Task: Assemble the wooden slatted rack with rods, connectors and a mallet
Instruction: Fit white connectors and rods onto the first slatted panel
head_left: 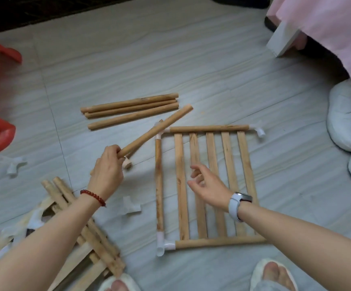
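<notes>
Left hand: grips one wooden rod, angled over slatted rack corner. Right hand: fingers relaxed, empty, above the slats. Three loose rods beyond.

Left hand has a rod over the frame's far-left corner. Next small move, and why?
Probably stand the rod upright and seat its end in the far-left corner connector. The left hand already holds it there; the right hand, open over the slatted frame, could steady it.
</notes>
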`<state>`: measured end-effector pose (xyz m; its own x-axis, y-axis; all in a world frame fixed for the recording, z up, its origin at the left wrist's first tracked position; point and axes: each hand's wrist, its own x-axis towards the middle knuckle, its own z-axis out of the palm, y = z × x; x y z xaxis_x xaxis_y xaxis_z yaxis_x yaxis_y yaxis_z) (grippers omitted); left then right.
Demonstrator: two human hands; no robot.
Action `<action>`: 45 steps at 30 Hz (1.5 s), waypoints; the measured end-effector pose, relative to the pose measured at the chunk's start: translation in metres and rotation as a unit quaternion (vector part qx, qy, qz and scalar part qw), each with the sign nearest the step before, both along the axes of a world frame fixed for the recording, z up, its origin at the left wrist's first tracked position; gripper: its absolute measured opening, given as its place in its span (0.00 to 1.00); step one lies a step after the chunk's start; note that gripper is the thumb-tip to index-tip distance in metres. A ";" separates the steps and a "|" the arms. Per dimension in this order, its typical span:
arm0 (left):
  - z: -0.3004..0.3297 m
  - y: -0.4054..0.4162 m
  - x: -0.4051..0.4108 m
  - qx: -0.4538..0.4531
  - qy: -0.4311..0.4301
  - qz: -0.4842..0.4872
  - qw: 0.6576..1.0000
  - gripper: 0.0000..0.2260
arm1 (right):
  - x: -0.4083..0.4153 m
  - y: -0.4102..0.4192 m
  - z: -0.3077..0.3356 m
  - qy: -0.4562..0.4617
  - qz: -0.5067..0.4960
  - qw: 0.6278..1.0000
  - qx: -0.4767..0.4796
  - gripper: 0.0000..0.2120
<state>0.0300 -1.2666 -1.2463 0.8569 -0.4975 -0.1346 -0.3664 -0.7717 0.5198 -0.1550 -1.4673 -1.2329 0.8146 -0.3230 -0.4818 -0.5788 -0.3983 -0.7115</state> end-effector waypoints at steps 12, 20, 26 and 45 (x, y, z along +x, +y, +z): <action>0.034 -0.109 -0.151 0.030 0.014 -0.394 0.918 0.13 | -0.080 -0.091 0.098 -0.201 -0.444 0.845 0.222 0.12; 0.018 -0.179 -0.204 0.147 0.065 -0.364 0.918 0.18 | -0.161 -0.171 0.065 -0.110 -0.458 0.882 0.009 0.10; 0.007 -0.277 -0.144 0.130 0.023 -0.290 0.948 0.25 | -0.136 -0.198 0.031 -0.103 -0.402 0.909 0.024 0.10; 0.032 -0.341 -0.079 -0.021 0.117 -0.257 0.959 0.09 | -0.116 -0.215 0.010 -0.092 -0.240 0.965 0.047 0.08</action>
